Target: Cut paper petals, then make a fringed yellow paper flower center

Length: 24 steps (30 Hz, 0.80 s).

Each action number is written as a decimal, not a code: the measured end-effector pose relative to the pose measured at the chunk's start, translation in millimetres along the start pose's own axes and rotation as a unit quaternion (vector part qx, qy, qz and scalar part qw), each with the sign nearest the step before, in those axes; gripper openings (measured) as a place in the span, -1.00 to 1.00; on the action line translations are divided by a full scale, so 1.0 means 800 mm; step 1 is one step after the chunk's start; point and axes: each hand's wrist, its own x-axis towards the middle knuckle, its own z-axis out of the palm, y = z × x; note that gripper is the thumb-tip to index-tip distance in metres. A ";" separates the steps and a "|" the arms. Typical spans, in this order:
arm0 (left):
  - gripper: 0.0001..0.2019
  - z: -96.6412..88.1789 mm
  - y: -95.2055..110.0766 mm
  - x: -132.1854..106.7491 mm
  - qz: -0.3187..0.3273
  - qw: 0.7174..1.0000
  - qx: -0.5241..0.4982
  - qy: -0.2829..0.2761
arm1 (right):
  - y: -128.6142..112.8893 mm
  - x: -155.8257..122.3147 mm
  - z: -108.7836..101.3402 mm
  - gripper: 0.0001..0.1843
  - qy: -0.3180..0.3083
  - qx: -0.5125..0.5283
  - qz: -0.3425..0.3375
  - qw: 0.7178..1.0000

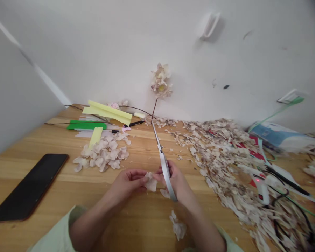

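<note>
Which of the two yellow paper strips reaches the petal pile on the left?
The shorter strip, its near end at the petal pile; the longer strip lies farther back, nearer the wall.

Right hand partly hidden behind scissors, white wall fitting blurred.

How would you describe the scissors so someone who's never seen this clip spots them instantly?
On the near side of the wooden table, find the right hand. The scissors are in it, pointing away toward the brown flower stem. Their long, straight blades and pale gray, curved handle set them apart from the soft, whitish petal held alongside.
</note>
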 end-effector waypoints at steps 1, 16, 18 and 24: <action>-0.69 0.001 0.001 -0.001 0.003 1.000 0.001 -0.002 | 0.001 0.000 0.000 -0.61 -0.005 -0.003 0.002 1.000; -0.77 0.014 -0.004 0.001 0.016 0.997 0.008 0.074 | 0.007 -0.013 0.008 -0.70 0.050 -0.119 -0.075 0.989; -0.79 0.014 -0.002 0.000 0.018 0.996 0.006 0.083 | 0.010 -0.011 0.007 -0.69 0.035 -0.111 -0.076 0.990; -0.78 0.013 -0.003 -0.001 0.011 0.995 -0.003 0.097 | 0.028 0.002 0.002 -0.58 0.000 -0.075 -0.052 0.996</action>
